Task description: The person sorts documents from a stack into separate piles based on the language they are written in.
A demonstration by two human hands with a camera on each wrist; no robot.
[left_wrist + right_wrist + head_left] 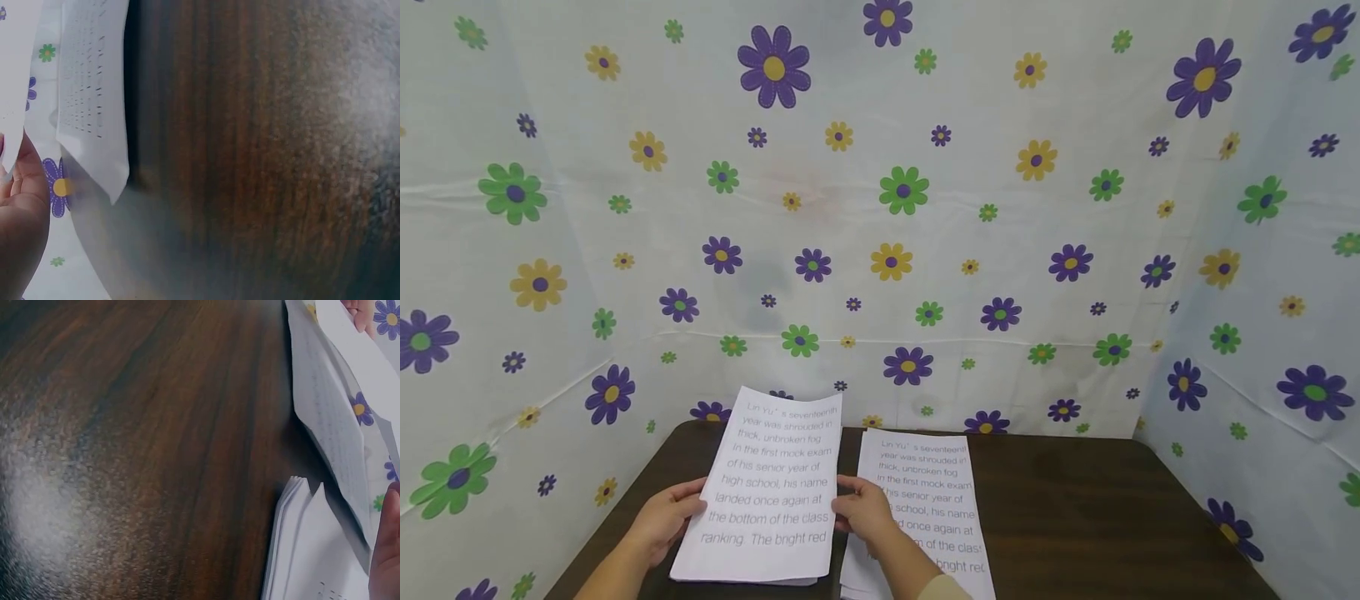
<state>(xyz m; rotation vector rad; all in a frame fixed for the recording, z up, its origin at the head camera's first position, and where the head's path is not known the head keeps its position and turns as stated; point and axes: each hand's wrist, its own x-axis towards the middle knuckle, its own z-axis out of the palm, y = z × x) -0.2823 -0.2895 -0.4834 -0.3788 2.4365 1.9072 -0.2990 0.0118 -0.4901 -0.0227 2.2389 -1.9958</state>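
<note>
A printed sheet of paper (767, 475) is tilted up off the table, its text facing me. My left hand (662, 525) pinches its left edge, thumb in front. At the right edge, my right hand (868, 512) pinches it the same way. Both wrist views show another printed sheet (94, 94) below the held one, over the dark table; its edge barely shows in the head view. A second stack of printed paper (940, 475) lies to the right, partly covered by my right forearm. In the right wrist view this stack (319, 550) has several layers with slightly curled corners.
The dark wooden table (1075, 508) extends to the right of the paper stack. A white cloth with flowers (902, 275) hangs behind the table and along both sides.
</note>
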